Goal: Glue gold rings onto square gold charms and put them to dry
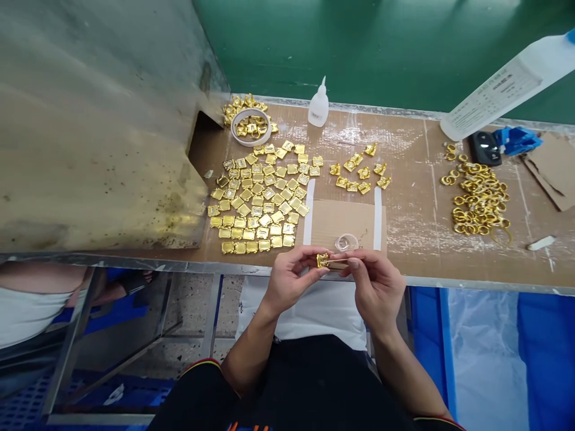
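Between the thumb and fingers of my left hand (294, 278) is a small gold piece (322, 260), held above the table's front edge. My right hand (376, 284) pinches a thin stick (338, 261) whose tip meets the gold piece. Just beyond my hands, a small clear round dish (346, 242) rests on a taped cardboard sheet (344, 215). Rows of flat gold plates (257, 185) lie to the left. Several gold pieces (363, 173) stand behind the sheet, and a pile of gold rings (480, 197) lies to the right.
A white dropper bottle (318, 108) stands at the back. A tape roll (251, 127) surrounds gold parts at back left, beside a large metal box (103, 126). A big white bottle (507, 87) leans at back right near a black device (485, 148). Another person's arm (112, 292) shows lower left.
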A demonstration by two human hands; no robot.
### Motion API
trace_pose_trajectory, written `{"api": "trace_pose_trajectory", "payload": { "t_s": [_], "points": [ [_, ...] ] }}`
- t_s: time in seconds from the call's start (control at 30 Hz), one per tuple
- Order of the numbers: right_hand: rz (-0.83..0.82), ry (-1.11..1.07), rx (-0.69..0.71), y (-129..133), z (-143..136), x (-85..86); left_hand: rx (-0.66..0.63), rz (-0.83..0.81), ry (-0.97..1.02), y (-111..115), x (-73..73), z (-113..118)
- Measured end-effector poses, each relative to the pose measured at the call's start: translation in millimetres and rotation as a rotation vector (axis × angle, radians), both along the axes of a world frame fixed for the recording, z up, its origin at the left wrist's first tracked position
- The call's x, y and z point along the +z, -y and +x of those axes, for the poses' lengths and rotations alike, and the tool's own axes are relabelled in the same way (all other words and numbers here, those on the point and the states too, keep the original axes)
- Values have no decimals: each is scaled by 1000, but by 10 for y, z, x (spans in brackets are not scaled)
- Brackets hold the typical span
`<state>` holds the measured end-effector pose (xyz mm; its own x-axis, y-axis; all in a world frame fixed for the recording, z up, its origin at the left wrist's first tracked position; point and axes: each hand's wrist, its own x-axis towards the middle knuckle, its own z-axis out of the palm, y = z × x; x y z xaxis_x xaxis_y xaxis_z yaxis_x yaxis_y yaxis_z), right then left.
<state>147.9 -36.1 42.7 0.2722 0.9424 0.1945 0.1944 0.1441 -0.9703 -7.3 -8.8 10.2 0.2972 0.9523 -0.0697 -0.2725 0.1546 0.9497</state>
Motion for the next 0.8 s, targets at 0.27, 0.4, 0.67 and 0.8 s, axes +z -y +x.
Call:
{"api": "trace_pose_trajectory", "payload": {
  "t_s": [0.27,0.4,0.67,0.8],
  "points": [
    [47,64,45,-3,-15,-14,-8,-6,8,11,-13,-7],
    [72,95,66,-8,-11,-25,-3,-9,12,13,-18,-7],
    [91,126,68,-6,8,-21,3,-2,11,7,-6,-3],
    [98,149,79,-5,9,-22,6,9,15,10,-7,-6]
  ]
}}
